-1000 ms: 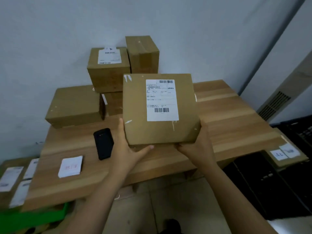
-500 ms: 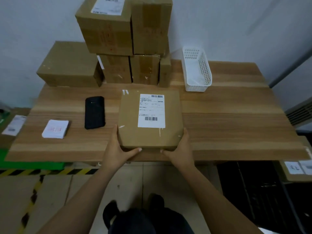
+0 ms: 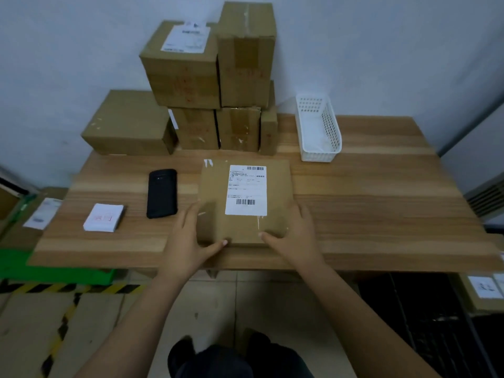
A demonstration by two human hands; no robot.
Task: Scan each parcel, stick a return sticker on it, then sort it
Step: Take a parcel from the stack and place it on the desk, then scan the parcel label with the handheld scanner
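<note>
near edge of table [image 3: 381, 203]: left hand [image 3: 188, 241] wrapped round near-left corner of parcel [image 3: 278, 186], thumb along the front face, fingers up the left side. right hand [image 3: 297, 238] on near-right corner, fingers laid over the top, thumb at the front edge. grip on both sides: grasping the parcel, lightly by the look of it.

parcel flat on the table, about mid-width, close to the near edge. shipping label [image 3: 246, 190] face up, both barcodes uncovered.

judged step: parcel set down, scan next. to do it well: release only with the box resting flat; keep fingers off the label; leave the lower barcode turned toward the body for a clean read.

just left of parcel, not touching: black handheld scanner [image 3: 162, 193], within easy reach of the left hand. further left: small pad of return stickers [image 3: 103, 217], faint red print on top. scanner first, sticker second. best spot for sticker: bare cardboard left of the label, clear of both barcodes.

far side: white slotted basket [image 3: 319, 129] at right rear of table. stack of cardboard boxes [image 3: 191, 77] against the wall, one labelled on top, likely awaiting the same routine.
</note>
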